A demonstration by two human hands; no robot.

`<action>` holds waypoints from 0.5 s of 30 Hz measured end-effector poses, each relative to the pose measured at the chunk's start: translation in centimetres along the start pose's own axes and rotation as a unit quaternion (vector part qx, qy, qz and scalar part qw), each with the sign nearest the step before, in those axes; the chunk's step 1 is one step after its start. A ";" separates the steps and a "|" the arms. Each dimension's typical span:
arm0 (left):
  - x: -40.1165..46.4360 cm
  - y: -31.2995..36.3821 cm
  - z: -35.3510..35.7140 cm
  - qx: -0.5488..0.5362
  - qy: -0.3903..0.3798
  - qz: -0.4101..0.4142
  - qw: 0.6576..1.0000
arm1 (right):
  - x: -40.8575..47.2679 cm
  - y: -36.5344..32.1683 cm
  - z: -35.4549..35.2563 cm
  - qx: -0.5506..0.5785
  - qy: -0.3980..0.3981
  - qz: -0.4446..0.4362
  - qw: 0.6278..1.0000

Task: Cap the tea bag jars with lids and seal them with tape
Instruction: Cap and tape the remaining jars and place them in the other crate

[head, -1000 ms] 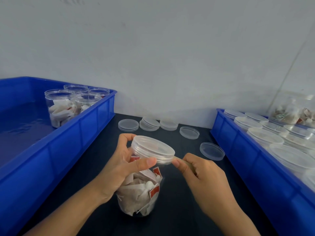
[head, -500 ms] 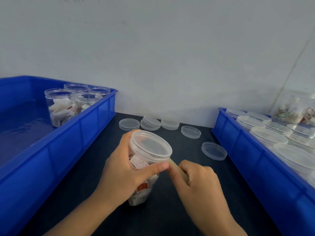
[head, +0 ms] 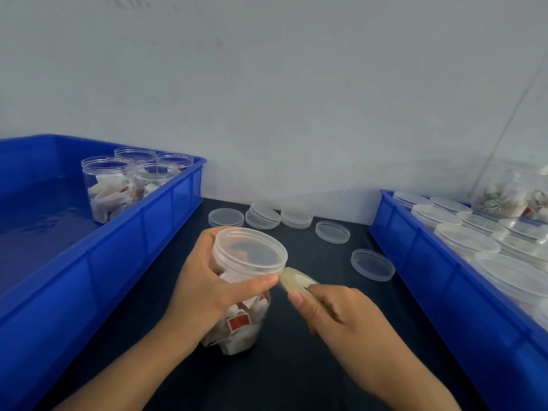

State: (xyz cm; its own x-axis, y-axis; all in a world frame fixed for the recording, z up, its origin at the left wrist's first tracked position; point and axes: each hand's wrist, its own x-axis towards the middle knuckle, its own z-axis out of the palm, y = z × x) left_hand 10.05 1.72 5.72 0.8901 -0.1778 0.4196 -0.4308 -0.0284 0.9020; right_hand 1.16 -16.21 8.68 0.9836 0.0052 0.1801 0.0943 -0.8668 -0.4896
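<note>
Near centre, on the dark table (head: pixel 296 381), a clear jar (head: pixel 240 321) of tea bags stands tilted, its lid (head: pixel 250 252) already on. The left hand (head: pixel 207 292) is wrapped round the jar just under the lid, thumb tip pressed at the lid's near right edge. The right hand (head: pixel 341 315), just right of the jar, pinches a strip of tape (head: pixel 296 281) between thumb and fingers; the strip's far end meets the lid edge beside the left thumb. Far left, a blue bin (head: pixel 124 241) holds four open jars (head: pixel 118 185) in its far right corner. Spare lids (head: pixel 264 216) lie on the far table, some stacked. At right, a second bin (head: pixel 415 262) holds rows of capped jars (head: pixel 465 241).
</note>
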 end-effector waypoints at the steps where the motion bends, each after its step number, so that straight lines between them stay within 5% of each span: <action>1: 0.1 0.0 -0.2 -0.013 -0.006 -0.009 1.000 | 0.0 0.2 -0.2 -0.005 0.000 -0.009 1.000; 10: 0.7 0.4 -0.8 -0.126 -0.174 -0.083 0.973 | 0.1 1.0 -1.7 -0.093 0.036 -0.034 0.994; 15: 0.7 0.6 -0.1 -0.161 -0.200 -0.119 0.959 | 0.3 1.5 -1.9 -0.114 0.078 -0.028 0.990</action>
State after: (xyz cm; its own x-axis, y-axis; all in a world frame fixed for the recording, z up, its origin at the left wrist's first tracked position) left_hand 10.41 1.71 6.52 0.8019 -0.5686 0.1836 -0.0970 0.1794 0.9790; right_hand 1.26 -18.42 9.62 0.9402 -0.0052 0.3405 0.0938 -0.9573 -0.2735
